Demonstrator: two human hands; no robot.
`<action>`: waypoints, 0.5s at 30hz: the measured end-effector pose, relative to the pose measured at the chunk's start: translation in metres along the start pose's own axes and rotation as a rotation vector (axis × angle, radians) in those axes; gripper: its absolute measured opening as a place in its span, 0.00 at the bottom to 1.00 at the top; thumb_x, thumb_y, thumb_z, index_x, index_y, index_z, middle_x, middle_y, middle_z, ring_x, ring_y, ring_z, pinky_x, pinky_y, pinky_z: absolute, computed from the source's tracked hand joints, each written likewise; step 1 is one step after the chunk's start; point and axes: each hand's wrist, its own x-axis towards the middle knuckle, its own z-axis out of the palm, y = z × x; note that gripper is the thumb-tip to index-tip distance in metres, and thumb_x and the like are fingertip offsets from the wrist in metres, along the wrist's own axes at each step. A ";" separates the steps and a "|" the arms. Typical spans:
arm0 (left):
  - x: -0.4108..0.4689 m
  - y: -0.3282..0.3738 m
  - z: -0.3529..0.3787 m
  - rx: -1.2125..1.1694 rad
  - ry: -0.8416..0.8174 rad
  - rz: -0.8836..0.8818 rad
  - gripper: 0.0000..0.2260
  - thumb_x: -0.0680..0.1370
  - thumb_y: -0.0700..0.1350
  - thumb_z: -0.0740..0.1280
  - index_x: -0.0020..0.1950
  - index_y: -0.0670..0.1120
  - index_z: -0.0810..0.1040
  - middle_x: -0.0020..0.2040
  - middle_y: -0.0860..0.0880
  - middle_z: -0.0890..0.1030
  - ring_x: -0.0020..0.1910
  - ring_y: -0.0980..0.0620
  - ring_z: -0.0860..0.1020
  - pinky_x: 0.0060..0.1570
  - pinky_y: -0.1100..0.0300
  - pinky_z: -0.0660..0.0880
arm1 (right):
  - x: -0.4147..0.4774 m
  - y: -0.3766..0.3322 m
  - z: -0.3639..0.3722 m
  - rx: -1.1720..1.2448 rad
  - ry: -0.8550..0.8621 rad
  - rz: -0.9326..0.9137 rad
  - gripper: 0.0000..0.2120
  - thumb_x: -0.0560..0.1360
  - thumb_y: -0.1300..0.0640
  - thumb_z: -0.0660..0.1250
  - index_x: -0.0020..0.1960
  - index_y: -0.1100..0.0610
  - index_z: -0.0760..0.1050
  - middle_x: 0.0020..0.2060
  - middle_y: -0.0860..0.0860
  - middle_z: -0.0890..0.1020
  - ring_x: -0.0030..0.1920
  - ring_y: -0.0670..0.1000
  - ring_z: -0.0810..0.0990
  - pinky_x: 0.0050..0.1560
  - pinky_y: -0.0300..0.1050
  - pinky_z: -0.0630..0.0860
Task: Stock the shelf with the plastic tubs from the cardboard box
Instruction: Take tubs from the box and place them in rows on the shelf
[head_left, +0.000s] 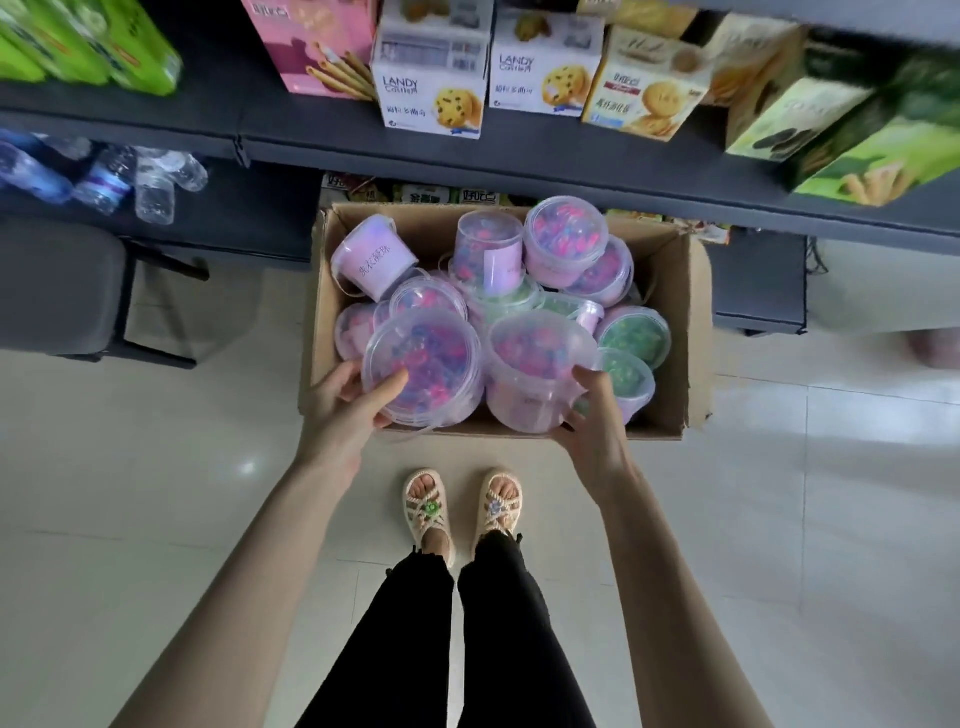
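Observation:
An open cardboard box (670, 291) stands on the floor below the shelf (519, 150), filled with several clear plastic tubs of pink, blue and green beads. My left hand (348, 405) grips the near-left pink tub (423, 364), thumb over its lid. My right hand (592, 415) grips the neighbouring pink tub (535, 371) at its right side. Both tubs sit at the box's near edge. Green tubs (631, 338) lie at the right, and a tipped tub (371, 260) lies at the back left.
Biscuit boxes (431, 88) line the dark shelf above the carton. Water bottles (130, 182) lie on a lower shelf at left, above a grey chair (62, 291). My sandalled feet (462, 509) stand on the pale tiled floor just before the box.

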 end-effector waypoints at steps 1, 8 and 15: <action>-0.014 0.008 0.006 -0.019 -0.013 0.016 0.16 0.68 0.40 0.74 0.54 0.43 0.79 0.47 0.44 0.82 0.42 0.47 0.80 0.39 0.57 0.78 | -0.012 -0.008 -0.005 0.025 -0.006 -0.001 0.19 0.64 0.44 0.63 0.53 0.50 0.72 0.52 0.50 0.73 0.51 0.50 0.75 0.38 0.40 0.75; -0.105 0.057 0.059 -0.137 -0.138 0.063 0.27 0.66 0.44 0.74 0.64 0.48 0.74 0.60 0.42 0.79 0.57 0.43 0.78 0.54 0.47 0.76 | -0.091 -0.076 -0.062 -0.004 -0.106 -0.172 0.33 0.62 0.40 0.67 0.66 0.45 0.68 0.59 0.51 0.78 0.54 0.52 0.81 0.44 0.53 0.82; -0.161 0.133 0.128 -0.061 -0.178 0.382 0.19 0.65 0.56 0.75 0.54 0.56 0.79 0.50 0.54 0.83 0.52 0.49 0.80 0.50 0.52 0.77 | -0.143 -0.186 -0.103 -0.029 -0.270 -0.419 0.33 0.62 0.42 0.68 0.65 0.50 0.71 0.60 0.54 0.79 0.58 0.55 0.80 0.41 0.53 0.80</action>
